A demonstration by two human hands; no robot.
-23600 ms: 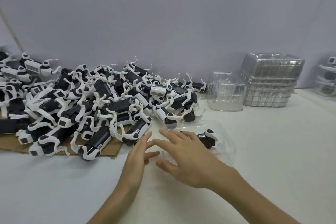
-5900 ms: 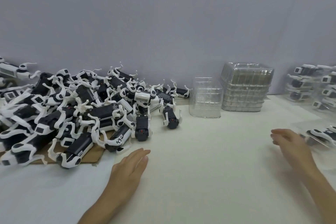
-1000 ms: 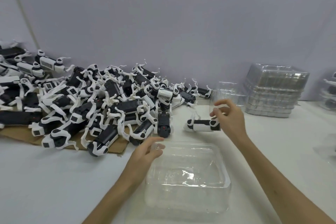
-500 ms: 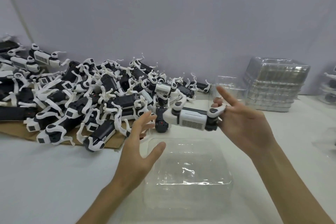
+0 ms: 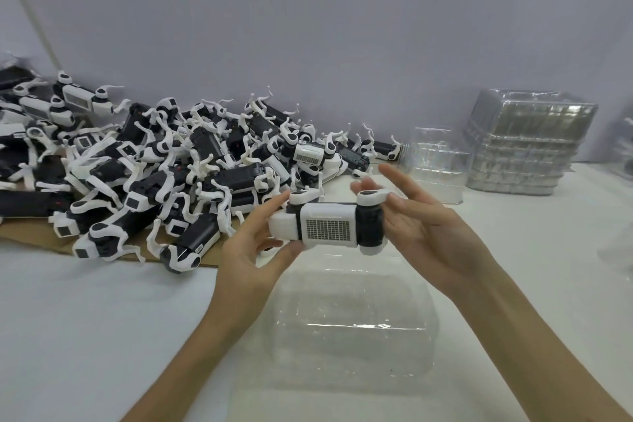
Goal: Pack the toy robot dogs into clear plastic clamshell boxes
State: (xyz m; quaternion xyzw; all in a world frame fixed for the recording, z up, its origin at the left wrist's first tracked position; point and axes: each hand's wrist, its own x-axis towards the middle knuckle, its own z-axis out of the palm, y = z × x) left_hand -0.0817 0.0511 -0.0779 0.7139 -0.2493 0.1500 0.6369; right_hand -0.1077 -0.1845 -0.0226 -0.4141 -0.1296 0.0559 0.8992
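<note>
From the head camera, both hands are raised above the white tabletop [image 5: 85,336] and share one white-and-black plastic toy robot dog [image 5: 327,226], which lies level between them with a gridded panel on its white body facing the camera. The left hand [image 5: 250,257] pinches the white end between thumb and fingertips, with the fingers only lightly curled. The right hand [image 5: 435,236] takes the black end, palm turned toward the toy. Its index finger sticks out straight while the other fingers pass behind the dark part, and one white leg joint rests over a finger. Directly below the hands, toward the person, an open clear plastic clamshell box [image 5: 342,301] lies on the tabletop with nothing visible inside. Beyond and to the left of the left hand, a big heap of black-and-white toy dogs [image 5: 154,175] sprawls over a flat sheet of brown cardboard [image 5: 30,236]. Beyond the right hand, a short stack of clear plastic trays [image 5: 438,164] stands against the pale grey wall [image 5: 308,27]. Further right of it is a taller stack of clear clamshell boxes [image 5: 524,144]. Something clear and blurred sits at the far right edge, too indistinct to identify.
</note>
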